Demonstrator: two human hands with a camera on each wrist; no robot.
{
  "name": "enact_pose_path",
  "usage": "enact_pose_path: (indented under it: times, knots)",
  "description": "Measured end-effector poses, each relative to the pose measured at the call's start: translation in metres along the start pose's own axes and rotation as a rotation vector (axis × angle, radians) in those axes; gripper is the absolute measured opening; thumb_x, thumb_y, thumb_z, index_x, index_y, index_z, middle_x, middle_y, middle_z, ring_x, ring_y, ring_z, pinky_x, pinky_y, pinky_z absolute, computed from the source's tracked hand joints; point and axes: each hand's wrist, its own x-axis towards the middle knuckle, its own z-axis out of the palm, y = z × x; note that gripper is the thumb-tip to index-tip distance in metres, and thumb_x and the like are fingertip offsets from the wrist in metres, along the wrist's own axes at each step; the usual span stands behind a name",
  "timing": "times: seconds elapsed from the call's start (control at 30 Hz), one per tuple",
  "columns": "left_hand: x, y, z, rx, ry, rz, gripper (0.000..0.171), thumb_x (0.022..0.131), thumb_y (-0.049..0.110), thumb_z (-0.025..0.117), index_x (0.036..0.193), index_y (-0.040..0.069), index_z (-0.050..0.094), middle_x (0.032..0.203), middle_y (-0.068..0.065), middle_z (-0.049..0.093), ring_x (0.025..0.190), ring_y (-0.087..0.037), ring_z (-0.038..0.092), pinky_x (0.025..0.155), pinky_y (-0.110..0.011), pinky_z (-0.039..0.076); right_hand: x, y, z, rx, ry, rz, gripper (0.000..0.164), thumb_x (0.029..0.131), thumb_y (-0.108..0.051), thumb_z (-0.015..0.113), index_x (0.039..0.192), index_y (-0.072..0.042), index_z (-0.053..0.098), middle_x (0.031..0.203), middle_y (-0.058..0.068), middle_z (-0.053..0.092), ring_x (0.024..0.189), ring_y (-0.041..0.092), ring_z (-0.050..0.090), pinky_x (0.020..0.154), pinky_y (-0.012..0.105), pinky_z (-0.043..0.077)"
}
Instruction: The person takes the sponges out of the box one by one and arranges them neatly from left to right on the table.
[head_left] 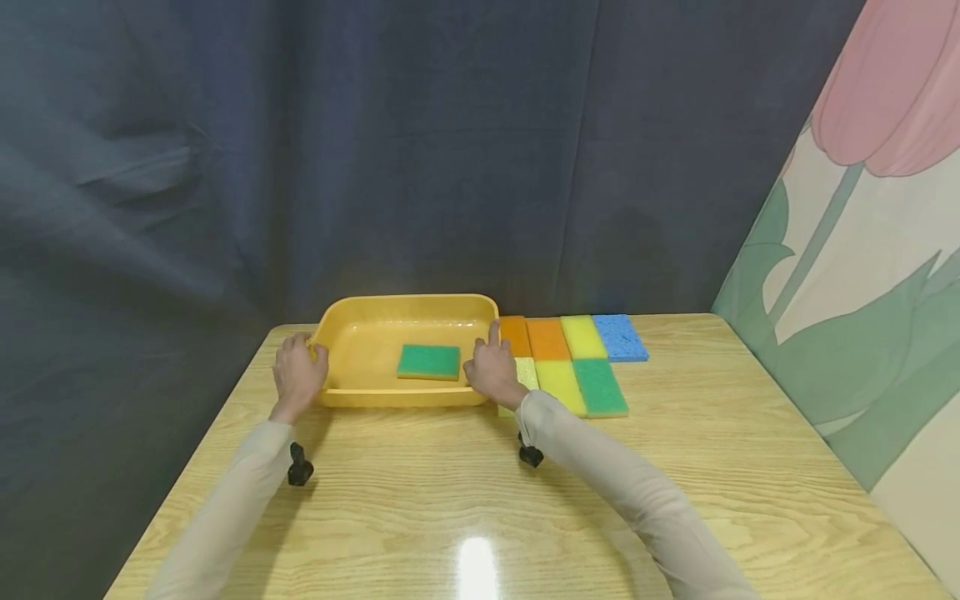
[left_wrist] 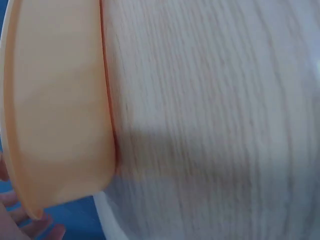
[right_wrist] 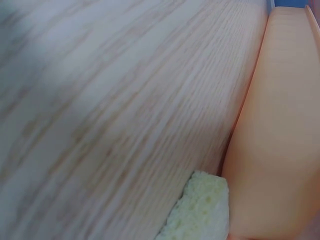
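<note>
A yellow plastic basin [head_left: 360,354] stands at the back left of the table with a green scouring sponge [head_left: 428,361] lying inside it. My left hand [head_left: 297,372] grips the basin's left rim; in the left wrist view, the left fingers [left_wrist: 32,225] curve below that rim. At the opposite end my right hand [head_left: 493,367] holds the right rim, its index finger pointing away along the edge. The right wrist view shows the basin wall [right_wrist: 277,130] beside a pale yellow sponge [right_wrist: 200,205], while the right fingers are hardly visible there.
Right of the basin lie two rows of sponges: orange sponges [head_left: 547,340], yellow sponges [head_left: 561,386], a green sponge [head_left: 601,387] and a blue sponge [head_left: 619,337]. A dark curtain [head_left: 465,150] hangs behind the wooden table [head_left: 405,483]. A painted wall [head_left: 862,317] borders the right side.
</note>
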Motion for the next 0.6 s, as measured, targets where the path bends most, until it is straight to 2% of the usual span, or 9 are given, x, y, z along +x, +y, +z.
enact_pose_path:
  times: [0.17, 0.23, 0.4, 0.5, 0.6]
  knots:
    - [-0.002, -0.010, -0.006, -0.048, -0.103, -0.107, 0.045, 0.101, 0.013, 0.037, 0.131, -0.019, 0.047, 0.126, -0.038, 0.052, 0.114, -0.054, 0.050, 0.096, -0.062, 0.039, 0.000, -0.001, 0.001, 0.001, 0.012, -0.002, 0.039, 0.095, -0.020, 0.058, 0.124, 0.006, 0.061, 0.157, 0.030, 0.016, 0.101, 0.041, 0.053, 0.057, 0.031, 0.049]
    - [-0.004, -0.013, -0.007, -0.045, -0.139, -0.132, 0.046, 0.102, 0.015, 0.034, 0.133, -0.018, 0.046, 0.124, -0.039, 0.053, 0.111, -0.054, 0.053, 0.093, -0.063, 0.040, 0.000, 0.000, 0.001, 0.005, 0.011, -0.003, 0.040, 0.095, -0.020, 0.058, 0.125, 0.006, 0.060, 0.157, 0.030, 0.016, 0.101, 0.041, 0.053, 0.056, 0.031, 0.049]
    - [-0.006, -0.015, -0.009, -0.004, -0.191, -0.139, 0.047, 0.103, 0.016, 0.030, 0.133, -0.016, 0.046, 0.116, -0.040, 0.057, 0.099, -0.054, 0.058, 0.084, -0.063, 0.043, 0.000, 0.000, 0.001, 0.032, 0.005, 0.001, 0.041, 0.094, -0.018, 0.058, 0.127, 0.005, 0.060, 0.158, 0.030, 0.013, 0.100, 0.040, 0.051, 0.058, 0.032, 0.048]
    - [-0.005, -0.015, -0.009, 0.015, -0.191, -0.123, 0.045, 0.102, 0.013, 0.029, 0.131, -0.016, 0.048, 0.114, -0.039, 0.058, 0.097, -0.053, 0.059, 0.082, -0.063, 0.045, 0.000, 0.000, 0.001, 0.009, 0.021, -0.008, 0.042, 0.093, -0.019, 0.059, 0.128, 0.004, 0.060, 0.157, 0.031, 0.016, 0.102, 0.041, 0.050, 0.066, 0.035, 0.050]
    - [-0.004, -0.015, -0.008, 0.028, -0.198, -0.107, 0.043, 0.102, 0.010, 0.030, 0.130, -0.017, 0.049, 0.113, -0.040, 0.058, 0.097, -0.053, 0.060, 0.081, -0.063, 0.046, 0.000, 0.000, 0.000, -0.022, 0.035, -0.015, 0.042, 0.093, -0.021, 0.060, 0.128, 0.003, 0.061, 0.156, 0.031, 0.019, 0.113, 0.045, 0.046, 0.082, 0.040, 0.050]
